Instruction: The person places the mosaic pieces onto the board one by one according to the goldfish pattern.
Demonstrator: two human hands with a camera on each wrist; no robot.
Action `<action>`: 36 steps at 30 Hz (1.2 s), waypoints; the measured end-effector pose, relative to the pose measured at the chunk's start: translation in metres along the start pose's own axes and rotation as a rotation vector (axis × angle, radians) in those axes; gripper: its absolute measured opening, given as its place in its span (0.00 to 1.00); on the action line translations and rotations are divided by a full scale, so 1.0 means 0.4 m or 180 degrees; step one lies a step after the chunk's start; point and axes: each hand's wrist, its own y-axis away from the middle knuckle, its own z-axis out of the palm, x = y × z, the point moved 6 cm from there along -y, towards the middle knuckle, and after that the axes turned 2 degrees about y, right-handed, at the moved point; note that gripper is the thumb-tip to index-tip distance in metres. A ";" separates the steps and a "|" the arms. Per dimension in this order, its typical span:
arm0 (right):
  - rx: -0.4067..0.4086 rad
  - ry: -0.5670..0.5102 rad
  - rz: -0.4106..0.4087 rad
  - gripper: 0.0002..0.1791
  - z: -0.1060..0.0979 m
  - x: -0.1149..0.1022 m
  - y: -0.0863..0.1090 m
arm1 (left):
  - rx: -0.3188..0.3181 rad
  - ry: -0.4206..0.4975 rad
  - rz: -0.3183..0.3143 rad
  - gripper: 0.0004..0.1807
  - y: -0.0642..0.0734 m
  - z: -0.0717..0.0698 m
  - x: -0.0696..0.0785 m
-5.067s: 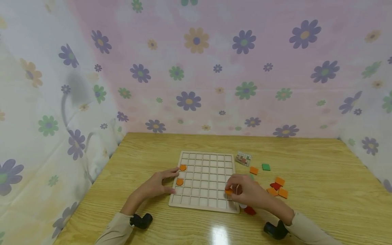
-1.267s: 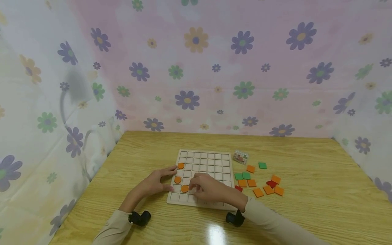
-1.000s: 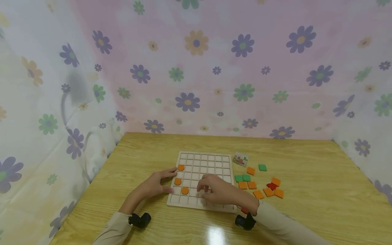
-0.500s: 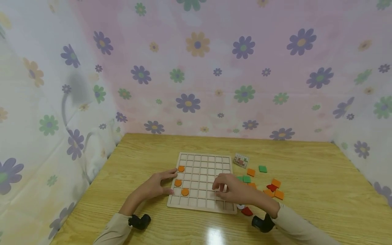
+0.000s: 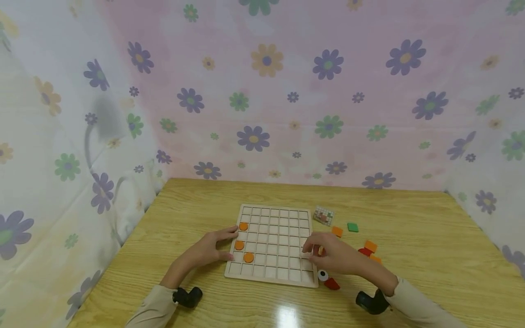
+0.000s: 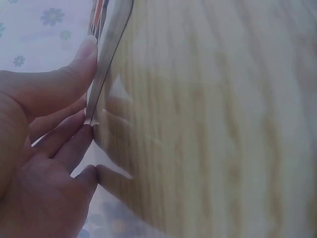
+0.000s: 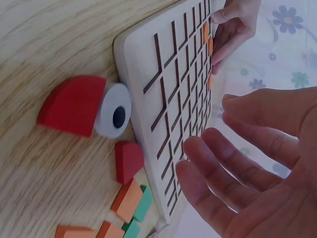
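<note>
A wooden grid board [image 5: 271, 237] lies on the table with three orange discs in its left part: an upper disc [image 5: 244, 226], a middle disc [image 5: 239, 245] and a lower disc [image 5: 248, 257]. My left hand [image 5: 207, 248] touches the board's left edge with straight fingers and thumb. Over the right edge is my right hand [image 5: 334, 253], its fingers loosely bent and holding nothing in the right wrist view. Near it lie a red quarter-round piece [image 7: 74, 105], a white disc with a black dot [image 7: 114, 110] and a smaller red piece [image 7: 129, 161].
Beyond the board's right corner sits a small patterned card [image 5: 324, 215]. A green tile [image 5: 352, 227], an orange tile [image 5: 337, 231] and another orange tile [image 5: 371, 246] lie to the right. My right hand hides several more. A floral cloth [image 5: 254, 136] stands behind the table.
My right hand carried an orange disc from the board's right side to its lower left, let it go there, then moved back right with nothing held. My left hand stays at the board's edge.
</note>
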 end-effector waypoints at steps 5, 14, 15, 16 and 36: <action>0.0041 -0.0026 0.0025 0.06 -0.019 0.014 0.021 | 0.0001 -0.0003 0.0019 0.36 -0.001 0.000 0.002; 0.0263 0.0119 -0.0037 0.06 -0.055 0.045 0.056 | -0.0009 -0.0001 0.0053 0.35 -0.004 0.007 -0.001; 0.0283 0.0106 -0.0052 0.07 -0.057 0.049 0.060 | -0.0018 0.0006 0.0054 0.36 -0.004 0.008 -0.001; 0.0304 0.0101 -0.0068 0.07 -0.060 0.052 0.063 | -0.0027 0.0021 0.0051 0.36 -0.005 0.009 -0.002; 0.0497 0.0288 0.0147 0.05 -0.124 0.125 0.139 | -0.0022 -0.0036 0.0029 0.36 0.003 0.002 0.010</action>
